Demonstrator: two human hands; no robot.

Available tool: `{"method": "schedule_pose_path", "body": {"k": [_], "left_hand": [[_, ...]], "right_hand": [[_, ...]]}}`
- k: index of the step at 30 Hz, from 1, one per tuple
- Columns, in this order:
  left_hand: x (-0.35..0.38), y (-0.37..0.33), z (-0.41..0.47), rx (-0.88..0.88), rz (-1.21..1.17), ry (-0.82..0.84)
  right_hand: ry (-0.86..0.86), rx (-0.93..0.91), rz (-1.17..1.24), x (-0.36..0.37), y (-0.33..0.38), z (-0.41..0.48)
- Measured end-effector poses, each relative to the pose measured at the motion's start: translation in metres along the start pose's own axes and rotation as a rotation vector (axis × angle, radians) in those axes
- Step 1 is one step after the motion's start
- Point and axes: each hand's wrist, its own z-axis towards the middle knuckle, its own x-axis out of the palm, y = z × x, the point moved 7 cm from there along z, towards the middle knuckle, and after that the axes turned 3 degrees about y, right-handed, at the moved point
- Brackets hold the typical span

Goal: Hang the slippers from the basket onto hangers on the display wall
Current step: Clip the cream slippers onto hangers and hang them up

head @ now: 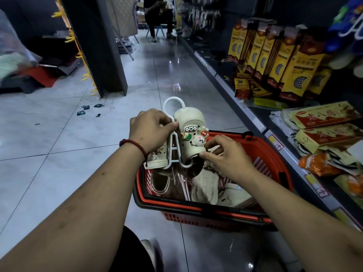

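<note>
Cream slippers looking matt, rubbery; white hanger smooth plastic; red basket slotted plastic; floor tiles shining glossy.

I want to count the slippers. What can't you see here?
Head view only.
- Pile in the red plastic basket: partly behind the right hand and the held cream rubber slipper.
- Second cream slipper on the white plastic hanger: mostly behind the left hand.
- Blue slippers, top right: cut by the edge.
- Print on the yellow boxes: too small.
</note>
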Motion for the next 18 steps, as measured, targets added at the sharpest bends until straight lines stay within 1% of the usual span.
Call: {"method": "schedule_pose_path", "body": {"k": [3, 6, 9, 11, 13, 15, 18], "left_hand": [[-0.006, 0.003, -0.002, -0.045, -0.087, -0.033], [-0.009, 0.013, -0.001, -0.15, -0.229, -0.032], [-0.011, 0.019, 0.0, -0.23, -0.406, -0.025], [-0.012, 0.022, 0.0, -0.262, -0.515, -0.026], [-0.012, 0.019, -0.001, -0.265, -0.573, -0.009], [-0.011, 0.011, -0.001, -0.215, -0.556, 0.005], [-0.015, -0.007, -0.004, -0.116, -0.459, 0.021]], "right_hand": [[-0.027, 0.006, -0.033, -0.001, 0.004, 0.0], [-0.064, 0.045, -0.041, -0.005, 0.009, -0.001], [-0.176, -0.05, -0.173, -0.01, 0.026, -0.003], [-0.191, -0.141, -0.241, -0.007, 0.041, -0.006], [-0.143, -0.233, -0.245, 0.0, 0.06, -0.012], [-0.093, -0.294, -0.268, 0.008, 0.073, -0.019], [-0.068, -0.242, -0.283, 0.014, 0.081, -0.022]]}}
